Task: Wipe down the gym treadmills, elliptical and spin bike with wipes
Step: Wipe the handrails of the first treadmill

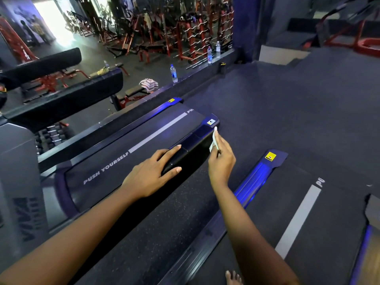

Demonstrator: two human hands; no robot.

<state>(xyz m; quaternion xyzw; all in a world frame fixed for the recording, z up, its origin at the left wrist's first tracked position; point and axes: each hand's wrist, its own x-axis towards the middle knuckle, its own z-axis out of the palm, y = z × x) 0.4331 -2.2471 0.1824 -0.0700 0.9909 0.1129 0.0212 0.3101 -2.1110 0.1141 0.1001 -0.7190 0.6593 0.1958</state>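
Treadmill [115, 161]: near its rear corner your right hand [221, 161] pinches the wipe [213, 138] against the outer edge of the side rail [193, 140]; your left hand [150, 173] rests on top, fingers straight.

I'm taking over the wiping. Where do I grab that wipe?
Pinch the wipe by its free upper end, coming from above. The right hand pinches its lower part beside the treadmill's side rail, so only the top sticks out.

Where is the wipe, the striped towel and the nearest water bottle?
wipe [213, 139]: head view, middle of the white fold.
towel [149, 84]: head view, striped middle.
bottle [173, 74]: head view, blue label.
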